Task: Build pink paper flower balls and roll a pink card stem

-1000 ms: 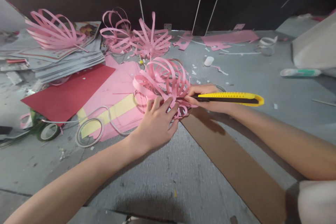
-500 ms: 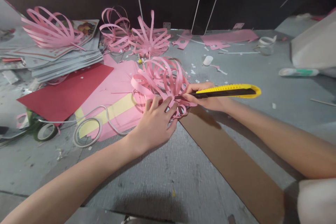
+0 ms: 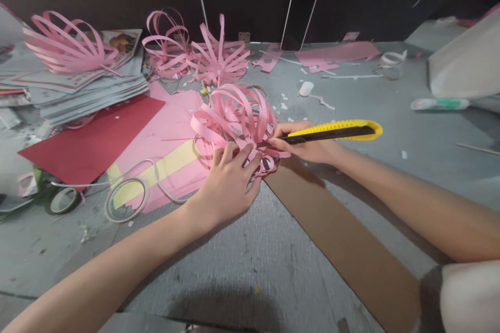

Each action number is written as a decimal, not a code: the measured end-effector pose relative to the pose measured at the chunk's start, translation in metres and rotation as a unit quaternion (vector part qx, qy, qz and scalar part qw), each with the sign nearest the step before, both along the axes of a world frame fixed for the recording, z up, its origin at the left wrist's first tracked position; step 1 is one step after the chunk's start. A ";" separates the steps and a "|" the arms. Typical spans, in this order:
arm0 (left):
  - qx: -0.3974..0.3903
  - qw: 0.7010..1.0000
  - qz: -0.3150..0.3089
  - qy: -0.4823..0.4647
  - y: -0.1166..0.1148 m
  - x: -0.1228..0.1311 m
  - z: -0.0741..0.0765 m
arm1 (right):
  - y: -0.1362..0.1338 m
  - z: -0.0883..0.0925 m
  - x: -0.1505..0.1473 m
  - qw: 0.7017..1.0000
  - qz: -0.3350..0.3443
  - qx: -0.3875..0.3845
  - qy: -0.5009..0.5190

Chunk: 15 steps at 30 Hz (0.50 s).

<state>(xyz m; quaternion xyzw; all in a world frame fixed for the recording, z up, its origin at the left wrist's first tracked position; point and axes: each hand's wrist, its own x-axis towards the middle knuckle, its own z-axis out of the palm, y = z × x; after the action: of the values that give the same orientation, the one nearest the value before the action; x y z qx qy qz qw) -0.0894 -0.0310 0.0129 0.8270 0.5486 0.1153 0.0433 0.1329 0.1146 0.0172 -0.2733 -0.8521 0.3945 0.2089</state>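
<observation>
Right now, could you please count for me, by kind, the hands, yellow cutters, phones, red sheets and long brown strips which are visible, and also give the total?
Left hand and right hand: 2
Yellow cutter: 1
Phone: 1
Red sheet: 1
Long brown strip: 1
Total: 6

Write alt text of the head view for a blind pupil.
A left hand rests on looped pink paper strips while the right hand holds a yellow cutter, its tip at the strips. Behind them, a phone leans against a dark panel; red paper lies to the left.
</observation>
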 end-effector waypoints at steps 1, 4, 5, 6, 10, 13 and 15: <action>-0.001 1.000 0.000 0.000 0.000 0.000 0.000 | 0.001 0.000 0.000 1.000 0.001 0.000 0.001; -0.004 1.000 0.002 -0.004 -0.001 0.000 0.001 | 0.003 0.001 0.000 1.000 0.012 0.003 0.006; -0.004 1.000 0.002 -0.004 -0.001 0.000 0.002 | 0.003 0.001 0.000 1.000 0.016 0.000 0.009; -0.004 1.000 0.001 -0.004 -0.001 0.000 0.002 | 0.004 0.001 0.000 1.000 0.019 -0.006 0.013; -0.002 1.000 0.000 0.005 -0.001 0.000 0.002 | 0.006 0.000 -0.001 0.999 0.013 -0.030 0.020; -0.001 1.000 0.001 0.008 -0.001 0.000 0.001 | 0.007 0.000 -0.002 0.999 0.013 -0.046 0.019; -0.003 1.000 0.002 0.008 -0.001 0.001 0.001 | 0.007 0.001 -0.002 0.998 0.014 -0.055 0.022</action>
<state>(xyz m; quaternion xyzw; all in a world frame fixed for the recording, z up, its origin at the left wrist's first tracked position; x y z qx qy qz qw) -0.0888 -0.0318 0.0141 0.8267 0.5508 0.1074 0.0408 0.1307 0.1211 0.0183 -0.2632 -0.8282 0.4496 0.2066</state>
